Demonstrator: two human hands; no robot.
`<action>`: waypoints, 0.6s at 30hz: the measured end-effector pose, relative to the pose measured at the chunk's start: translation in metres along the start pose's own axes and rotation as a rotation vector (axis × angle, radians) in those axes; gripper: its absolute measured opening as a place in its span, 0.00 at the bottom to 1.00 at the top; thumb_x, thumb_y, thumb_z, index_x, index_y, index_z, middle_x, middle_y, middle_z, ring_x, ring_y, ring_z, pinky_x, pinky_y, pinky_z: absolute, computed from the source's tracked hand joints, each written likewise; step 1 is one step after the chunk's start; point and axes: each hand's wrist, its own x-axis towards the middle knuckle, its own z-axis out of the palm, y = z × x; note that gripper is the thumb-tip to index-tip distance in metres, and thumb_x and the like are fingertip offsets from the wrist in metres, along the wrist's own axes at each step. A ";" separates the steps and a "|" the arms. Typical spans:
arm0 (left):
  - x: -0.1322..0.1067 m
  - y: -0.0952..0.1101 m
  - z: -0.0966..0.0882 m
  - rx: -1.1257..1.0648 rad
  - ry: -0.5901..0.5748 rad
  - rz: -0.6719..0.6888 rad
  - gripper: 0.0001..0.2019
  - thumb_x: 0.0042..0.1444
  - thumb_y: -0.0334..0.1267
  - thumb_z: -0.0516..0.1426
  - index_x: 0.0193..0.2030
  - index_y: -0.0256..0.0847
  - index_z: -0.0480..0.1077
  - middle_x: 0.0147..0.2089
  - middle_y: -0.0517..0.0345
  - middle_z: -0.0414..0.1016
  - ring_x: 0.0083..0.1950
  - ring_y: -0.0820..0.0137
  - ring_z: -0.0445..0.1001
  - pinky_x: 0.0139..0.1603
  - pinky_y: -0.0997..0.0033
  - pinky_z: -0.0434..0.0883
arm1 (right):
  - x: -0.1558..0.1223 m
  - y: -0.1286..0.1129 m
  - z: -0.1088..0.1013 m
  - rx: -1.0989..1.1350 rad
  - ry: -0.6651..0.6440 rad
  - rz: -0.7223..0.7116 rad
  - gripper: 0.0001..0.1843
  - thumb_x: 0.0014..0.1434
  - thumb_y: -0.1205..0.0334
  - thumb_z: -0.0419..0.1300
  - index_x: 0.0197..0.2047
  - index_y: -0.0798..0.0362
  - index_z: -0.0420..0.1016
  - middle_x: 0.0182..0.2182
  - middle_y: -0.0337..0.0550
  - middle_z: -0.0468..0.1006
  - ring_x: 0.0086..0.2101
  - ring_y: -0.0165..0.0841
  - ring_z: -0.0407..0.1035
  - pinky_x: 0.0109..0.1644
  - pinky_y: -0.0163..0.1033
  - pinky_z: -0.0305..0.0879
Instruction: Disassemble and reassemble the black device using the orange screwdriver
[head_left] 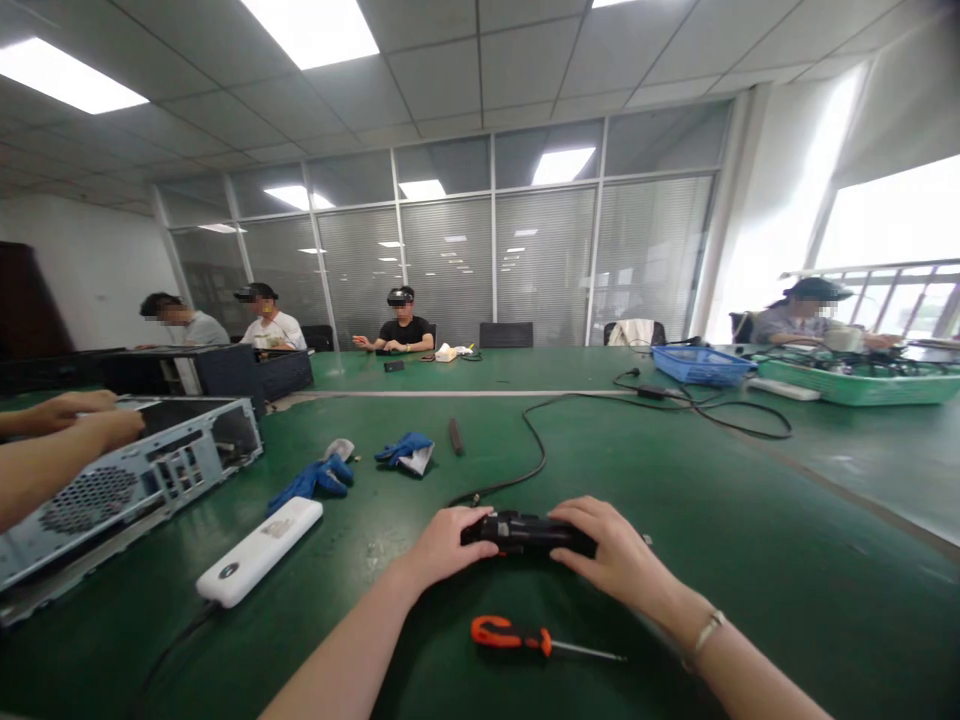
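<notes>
A long black device (525,533) lies level between my hands on the green table; its exact kind I cannot make out. My left hand (450,545) is closed around the device's left end, thumb on the near side. Its right end is gripped by my right hand (600,548), fingers over the top. Under my palms, both ends are partly hidden. A black cable (544,450) runs across the table to a spot near my left hand. Nearer to me, a screwdriver (517,637) with an orange and black handle lies with its tip to the right.
To the left are a white power strip (262,550), blue gloves (319,480) and an open metal computer case (172,460), with another person's hands (105,420) on it. A dark bar (456,437) lies ahead. Blue (701,368) and green (862,385) baskets stand at the right.
</notes>
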 end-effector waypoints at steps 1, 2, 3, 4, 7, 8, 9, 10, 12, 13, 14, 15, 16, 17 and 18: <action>0.000 0.000 0.000 0.001 0.002 -0.002 0.26 0.54 0.45 0.63 0.59 0.42 0.68 0.55 0.52 0.76 0.54 0.60 0.74 0.56 0.64 0.66 | 0.000 0.010 0.000 -0.033 -0.021 0.022 0.21 0.56 0.55 0.63 0.53 0.49 0.73 0.47 0.47 0.75 0.48 0.41 0.68 0.55 0.47 0.63; 0.000 0.000 0.000 0.003 0.006 -0.006 0.26 0.54 0.44 0.63 0.59 0.42 0.69 0.55 0.51 0.75 0.54 0.60 0.74 0.56 0.64 0.66 | 0.000 0.019 0.001 -0.055 -0.050 0.036 0.23 0.55 0.55 0.63 0.54 0.47 0.73 0.47 0.46 0.75 0.47 0.41 0.69 0.54 0.47 0.64; 0.000 0.000 0.000 0.005 0.011 -0.009 0.26 0.53 0.44 0.63 0.59 0.42 0.69 0.55 0.51 0.75 0.54 0.60 0.73 0.57 0.63 0.66 | -0.001 0.025 0.002 -0.067 -0.074 0.046 0.23 0.56 0.55 0.63 0.55 0.47 0.72 0.47 0.45 0.76 0.46 0.40 0.70 0.54 0.46 0.64; 0.000 0.001 0.000 0.007 0.018 -0.009 0.26 0.53 0.44 0.63 0.59 0.43 0.69 0.56 0.51 0.75 0.55 0.60 0.73 0.58 0.63 0.66 | -0.001 0.028 0.003 -0.073 -0.091 0.050 0.23 0.57 0.55 0.61 0.56 0.46 0.72 0.46 0.45 0.76 0.45 0.39 0.70 0.53 0.45 0.65; 0.000 0.002 -0.002 0.010 0.046 0.002 0.26 0.53 0.44 0.64 0.59 0.43 0.68 0.57 0.51 0.74 0.57 0.60 0.71 0.60 0.62 0.64 | -0.002 0.030 0.005 -0.074 -0.093 0.052 0.21 0.60 0.54 0.58 0.56 0.45 0.71 0.45 0.44 0.76 0.44 0.38 0.71 0.51 0.43 0.66; 0.000 0.003 -0.002 0.012 0.060 0.002 0.26 0.53 0.44 0.64 0.59 0.43 0.69 0.57 0.51 0.73 0.58 0.60 0.70 0.61 0.61 0.63 | -0.002 0.029 0.005 -0.072 -0.093 0.054 0.21 0.60 0.53 0.57 0.57 0.45 0.71 0.45 0.44 0.76 0.44 0.38 0.71 0.51 0.43 0.66; 0.000 0.004 -0.003 0.015 0.073 -0.001 0.26 0.53 0.44 0.64 0.58 0.43 0.69 0.58 0.50 0.73 0.59 0.60 0.69 0.61 0.61 0.63 | -0.002 0.028 0.005 -0.067 -0.098 0.056 0.21 0.60 0.53 0.57 0.57 0.45 0.71 0.45 0.44 0.76 0.44 0.38 0.71 0.50 0.42 0.66; -0.001 0.006 -0.004 0.015 0.083 -0.007 0.25 0.53 0.44 0.64 0.58 0.42 0.69 0.58 0.49 0.72 0.59 0.59 0.69 0.62 0.60 0.63 | -0.001 0.027 0.004 -0.061 -0.106 0.061 0.21 0.60 0.52 0.57 0.56 0.44 0.71 0.46 0.44 0.76 0.43 0.38 0.71 0.50 0.41 0.66; -0.001 0.007 -0.006 0.010 0.097 -0.018 0.25 0.53 0.44 0.64 0.57 0.42 0.70 0.58 0.48 0.72 0.59 0.59 0.68 0.62 0.60 0.63 | 0.000 0.025 0.003 -0.051 -0.120 0.069 0.21 0.60 0.52 0.57 0.56 0.44 0.71 0.47 0.44 0.75 0.43 0.37 0.71 0.49 0.40 0.66; -0.001 0.008 -0.006 0.006 0.102 -0.022 0.24 0.53 0.44 0.64 0.57 0.42 0.70 0.58 0.48 0.72 0.59 0.59 0.68 0.62 0.59 0.63 | 0.000 0.025 0.002 -0.050 -0.122 0.072 0.21 0.60 0.52 0.56 0.56 0.44 0.71 0.47 0.44 0.75 0.43 0.37 0.71 0.49 0.40 0.66; -0.001 0.008 -0.006 0.003 0.109 -0.023 0.24 0.53 0.43 0.64 0.57 0.42 0.71 0.58 0.48 0.72 0.59 0.59 0.68 0.62 0.59 0.63 | 0.000 0.024 0.002 -0.052 -0.120 0.072 0.21 0.60 0.52 0.56 0.56 0.44 0.72 0.47 0.43 0.74 0.43 0.37 0.71 0.49 0.39 0.66; -0.001 0.008 -0.006 0.000 0.116 -0.024 0.24 0.53 0.42 0.64 0.57 0.43 0.71 0.58 0.48 0.71 0.59 0.59 0.68 0.62 0.58 0.63 | 0.000 0.024 0.002 -0.057 -0.116 0.072 0.21 0.61 0.52 0.56 0.56 0.44 0.72 0.47 0.43 0.74 0.43 0.36 0.71 0.49 0.39 0.66; -0.001 0.007 -0.005 -0.003 0.123 -0.024 0.24 0.53 0.42 0.64 0.57 0.43 0.71 0.58 0.49 0.71 0.59 0.59 0.68 0.62 0.58 0.63 | 0.000 0.025 0.002 -0.064 -0.114 0.073 0.20 0.61 0.52 0.56 0.56 0.43 0.71 0.47 0.43 0.74 0.43 0.36 0.71 0.48 0.39 0.66; -0.001 0.007 -0.005 -0.006 0.129 -0.023 0.24 0.53 0.41 0.65 0.57 0.44 0.71 0.58 0.49 0.71 0.59 0.59 0.68 0.62 0.57 0.63 | 0.000 0.025 0.002 -0.072 -0.111 0.077 0.20 0.61 0.52 0.56 0.56 0.43 0.71 0.46 0.43 0.74 0.43 0.36 0.71 0.48 0.39 0.66; -0.001 0.006 -0.004 -0.010 0.134 -0.018 0.23 0.52 0.40 0.65 0.56 0.44 0.71 0.58 0.50 0.72 0.59 0.59 0.68 0.62 0.57 0.63 | 0.000 0.025 0.002 -0.079 -0.107 0.084 0.20 0.61 0.53 0.55 0.56 0.43 0.71 0.46 0.43 0.74 0.43 0.36 0.71 0.47 0.39 0.66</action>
